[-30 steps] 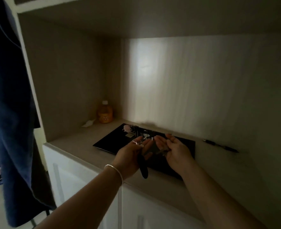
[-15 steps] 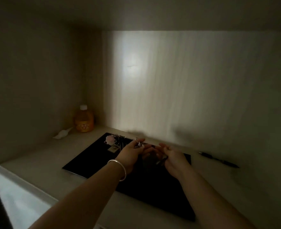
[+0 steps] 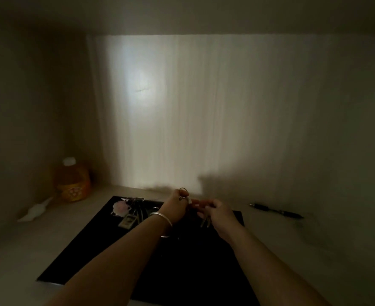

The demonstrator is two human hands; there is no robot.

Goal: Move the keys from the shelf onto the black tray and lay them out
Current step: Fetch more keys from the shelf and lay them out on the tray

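Inside the dim shelf [image 3: 16,257] recess, a black tray [image 3: 89,250] is being lit only faintly, lying flat with its near edge toward the person. Both forearms are being extended over it. At its far left corner a bunch of keys [image 3: 135,206] with a pale pink charm [image 3: 120,207] and a small tag is resting already on the tray. A second bunch of keys [image 3: 205,221] is being held above the tray's far middle: the left hand [image 3: 175,208] is closed with its fingers [image 3: 183,196] pinching a ring that is sticking up above them, and the right hand [image 3: 220,217] is curled beside it with key blades hanging beneath it. Whether the right fingers are gripping those blades or only cupping them cannot be told in this light.

Away from the tray, an orange bottle [image 3: 73,182] is standing in the back left corner, a pale crumpled object [image 3: 35,212] is lying near it, and a dark pen [image 3: 274,212] is lying to the right.

By judgement, the bunch is being spread before being laid down. The chief risk is being posed by the darkness: dark parts could be lost against the black tray, the bunch could be dropped in a heap, or it could be tangled with the first one just to the left.
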